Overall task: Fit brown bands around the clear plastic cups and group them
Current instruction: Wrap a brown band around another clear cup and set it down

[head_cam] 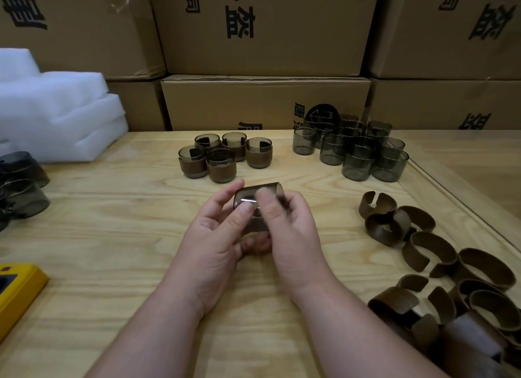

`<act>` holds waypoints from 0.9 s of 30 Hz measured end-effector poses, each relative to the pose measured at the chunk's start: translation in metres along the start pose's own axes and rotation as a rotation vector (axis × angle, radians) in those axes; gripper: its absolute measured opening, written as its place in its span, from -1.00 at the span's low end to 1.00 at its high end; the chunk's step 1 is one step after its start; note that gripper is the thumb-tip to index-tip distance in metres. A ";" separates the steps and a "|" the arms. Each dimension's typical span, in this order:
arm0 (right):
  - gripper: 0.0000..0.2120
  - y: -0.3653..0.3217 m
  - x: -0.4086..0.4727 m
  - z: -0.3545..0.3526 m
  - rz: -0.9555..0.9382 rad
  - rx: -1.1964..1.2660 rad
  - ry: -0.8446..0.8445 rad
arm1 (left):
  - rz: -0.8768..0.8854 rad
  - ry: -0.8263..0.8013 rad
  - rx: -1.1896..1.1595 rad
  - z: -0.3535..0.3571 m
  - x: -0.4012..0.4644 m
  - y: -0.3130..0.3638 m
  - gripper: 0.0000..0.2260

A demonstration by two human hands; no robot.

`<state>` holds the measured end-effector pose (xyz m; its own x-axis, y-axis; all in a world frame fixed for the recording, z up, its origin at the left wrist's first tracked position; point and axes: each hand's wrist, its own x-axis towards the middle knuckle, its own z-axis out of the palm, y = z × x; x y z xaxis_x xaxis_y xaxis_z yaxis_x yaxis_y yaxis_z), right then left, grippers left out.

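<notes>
Both hands hold one smoky clear cup point(263, 193) above the middle of the wooden table point(112, 214). My left hand point(222, 236) grips it from the left and below; my right hand point(287, 231) grips it from the right, thumb on its side. Whether a band is on this cup is hidden by my fingers. Several banded cups point(222, 157) stand grouped at the back centre. Several bare cups point(358, 149) cluster at the back right. Loose brown bands point(428, 250) lie in a pile along the right side.
Stacked cardboard boxes point(265, 101) wall off the back. White foam sheets point(56, 109) sit at the back left, more dark cups point(19, 188) lie at the left edge, and a yellow object point(17, 290) lies at the front left.
</notes>
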<state>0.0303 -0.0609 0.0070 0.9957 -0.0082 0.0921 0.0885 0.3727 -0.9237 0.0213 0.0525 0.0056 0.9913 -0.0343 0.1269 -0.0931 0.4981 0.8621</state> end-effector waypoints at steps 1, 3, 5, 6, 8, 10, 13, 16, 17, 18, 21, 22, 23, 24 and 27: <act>-0.38 0.001 0.000 0.001 -0.014 -0.026 -0.008 | 0.001 0.009 -0.012 0.000 0.000 0.001 -0.56; -0.47 0.001 -0.001 0.001 -0.022 0.009 -0.042 | -0.007 0.025 -0.035 -0.001 0.001 0.003 -0.56; -0.53 -0.001 -0.002 0.000 -0.015 0.058 -0.063 | -0.018 0.032 -0.029 -0.003 0.002 0.003 -0.52; -0.53 -0.002 -0.002 0.000 -0.015 0.067 -0.065 | -0.019 0.032 -0.024 -0.004 0.002 0.003 -0.52; -0.50 -0.004 -0.002 -0.001 -0.034 0.060 -0.071 | -0.017 0.032 -0.027 -0.004 0.002 0.002 -0.53; -0.47 -0.005 -0.002 0.001 -0.064 0.040 -0.080 | -0.018 0.045 -0.033 -0.005 0.003 0.002 -0.52; -0.58 -0.003 -0.001 -0.001 -0.083 0.028 -0.102 | -0.041 0.076 -0.014 -0.007 0.004 0.002 -0.58; -0.76 0.001 0.002 -0.005 -0.040 -0.029 -0.049 | -0.055 0.106 -0.009 -0.007 0.005 0.002 -0.65; -0.72 0.002 0.003 -0.005 -0.022 -0.038 -0.024 | -0.054 0.101 -0.008 -0.006 0.004 0.002 -0.64; -0.67 0.003 0.004 -0.006 -0.011 -0.052 0.001 | -0.056 0.095 -0.013 -0.005 0.004 0.003 -0.63; -0.55 0.007 0.007 -0.007 -0.009 -0.116 0.062 | -0.061 0.070 -0.004 -0.002 0.002 0.003 -0.60; -0.54 0.008 0.008 -0.007 -0.011 -0.117 0.071 | -0.060 0.061 0.004 -0.001 0.001 0.003 -0.60; -0.53 0.008 0.008 -0.006 -0.006 -0.094 0.075 | -0.059 0.056 0.012 0.001 0.000 0.003 -0.60; -0.50 0.009 0.008 -0.006 0.000 -0.074 0.083 | -0.056 0.051 0.031 0.002 0.000 0.003 -0.61; -0.50 0.009 0.008 -0.006 -0.017 -0.062 0.109 | -0.043 0.027 0.135 0.002 -0.001 0.000 -0.58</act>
<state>0.0395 -0.0635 -0.0031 0.9907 -0.1163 0.0700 0.1036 0.3137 -0.9439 0.0199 0.0507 0.0067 0.9967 -0.0287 0.0765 -0.0602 0.3755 0.9249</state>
